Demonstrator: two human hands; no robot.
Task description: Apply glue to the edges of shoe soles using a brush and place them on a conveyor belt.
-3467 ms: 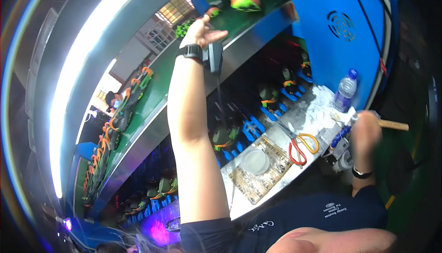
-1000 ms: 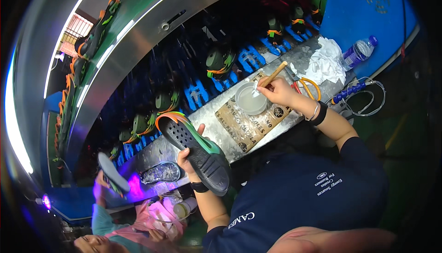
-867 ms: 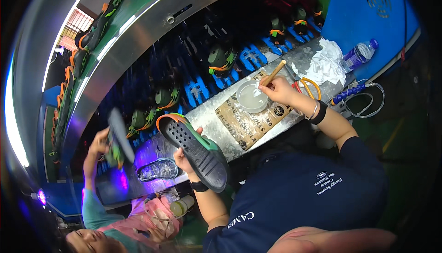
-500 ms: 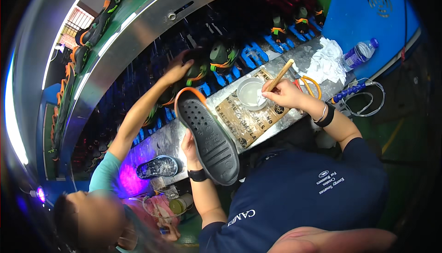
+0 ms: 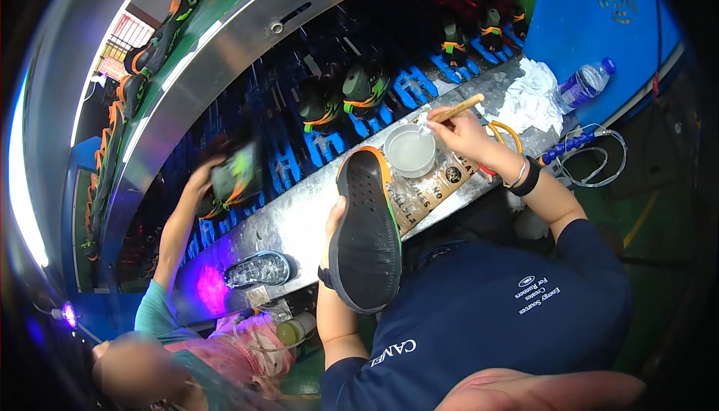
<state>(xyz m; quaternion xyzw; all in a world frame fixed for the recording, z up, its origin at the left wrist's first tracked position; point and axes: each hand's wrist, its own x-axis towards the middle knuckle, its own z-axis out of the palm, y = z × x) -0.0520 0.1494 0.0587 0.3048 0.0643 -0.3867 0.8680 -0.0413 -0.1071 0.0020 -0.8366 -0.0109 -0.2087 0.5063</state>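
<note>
1. Gripping the dark shoe [image 5: 367, 250], sole facing me, at frame centre: my left fingers [image 5: 339, 210], clasped around its left edge.
2. My right fingers [image 5: 440, 128] grasp the wooden-handled brush [image 5: 460, 106], right of centre.
3. Its tip is at the bowl [image 5: 412, 174]; whether it touches the contents, I cannot tell.
4. Bowl: on the brown sheet [image 5: 420, 204] covering part of the surface [image 5: 299, 218].

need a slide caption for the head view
A person's left hand holds a dark shoe sole while the right hand grips a wooden-handled tool at a round bowl.

1 head-worn fisheye view, downward from nearby onto hands [image 5: 458, 134] and bench [image 5: 303, 212]
</note>
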